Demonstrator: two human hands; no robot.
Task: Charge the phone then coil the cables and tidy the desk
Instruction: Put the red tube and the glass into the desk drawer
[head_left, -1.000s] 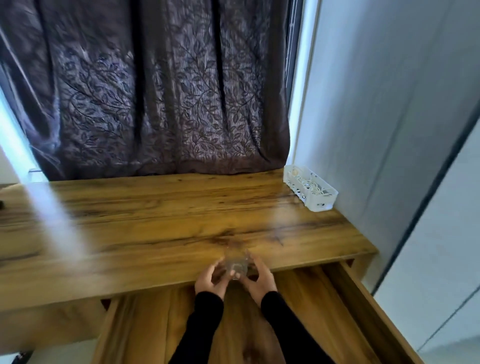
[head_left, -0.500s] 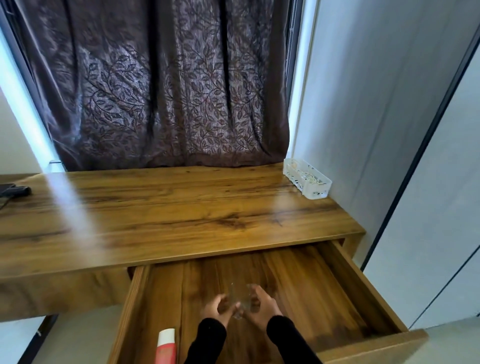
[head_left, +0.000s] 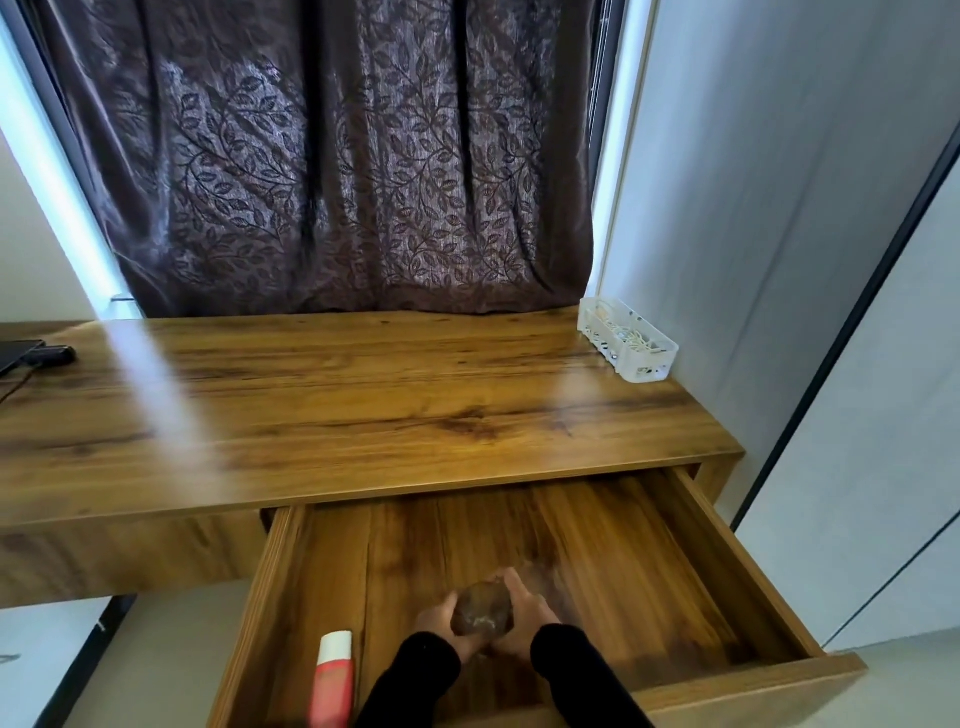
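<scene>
Two hands meet over the open drawer (head_left: 737, 597), and between them sits a small rounded, see-through thing (head_left: 482, 616), blurred enough that I cannot name it; it may be a clear cup or lid. The left hand (head_left: 441, 621) curls its grip round the thing's left side, and the right hand (head_left: 524, 613) wraps fingers over its top and right side, so both grips are closed on it rather than spread. The thing is held just above the drawer floor, near the drawer's front edge. Left of the hands, inside the drawer, lies a red and white tube (head_left: 333, 675).

Behind the drawer, the tabletop (head_left: 363, 415) carries little. At its far right corner, well away from the drawer, stands a white slotted basket (head_left: 628, 340) with pale coiled pieces inside, possibly cables, though I cannot be sure. At the tabletop's far left edge lies a dark flat device (head_left: 18, 351) with a dark plug (head_left: 54, 355) and cord at its side; this may be the phone on charge.

By my reckoning the tidying step is in hand: a loose item is being stowed in the drawer. Next it wants setting down gently on the drawer floor, both grips released, and the drawer pushed shut.
</scene>
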